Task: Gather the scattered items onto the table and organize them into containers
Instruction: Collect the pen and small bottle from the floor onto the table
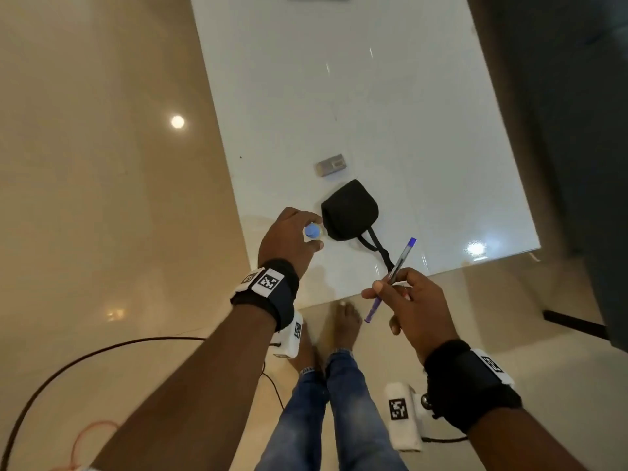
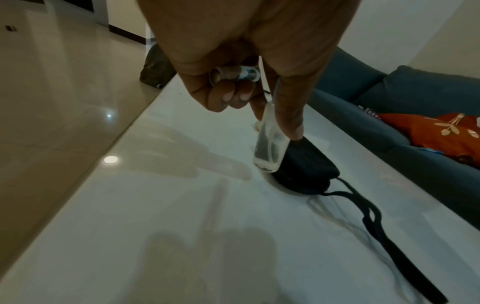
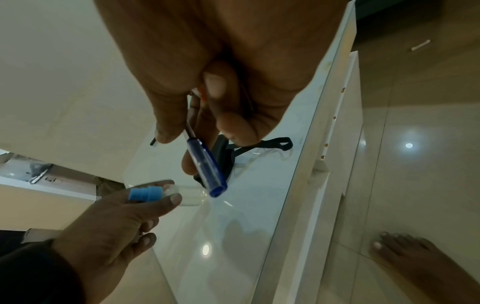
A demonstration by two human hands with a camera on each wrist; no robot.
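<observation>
White glossy table (image 1: 356, 96), both hands over near edge.
L hand (image 1: 289, 239) grips clear bottle (image 2: 270, 144) upright, black pouch (image 1: 350, 210) just right of it; R hand (image 1: 413, 307) pinches blue pen (image 1: 396, 270).

Glossy beige tile floor (image 1: 85, 198) covered the left half of the head view, a round ceiling-light reflection (image 1: 177, 122) at 10 o'clock. White glass-topped table (image 1: 356, 96) ran from centre toward 12 o'clock; a second glare spot (image 1: 475, 248) sat at its near right corner. Dark furniture (image 1: 577, 130) filled the 3 o'clock side. Black cable (image 1: 68, 365) and orange cord (image 1: 95, 433) curved across the floor at 8 o'clock. Left wrist view showed a blue-grey sofa (image 2: 389, 115) with an orange cloth (image 2: 446, 133) beyond the table, cream wall (image 2: 415, 30) above.
</observation>
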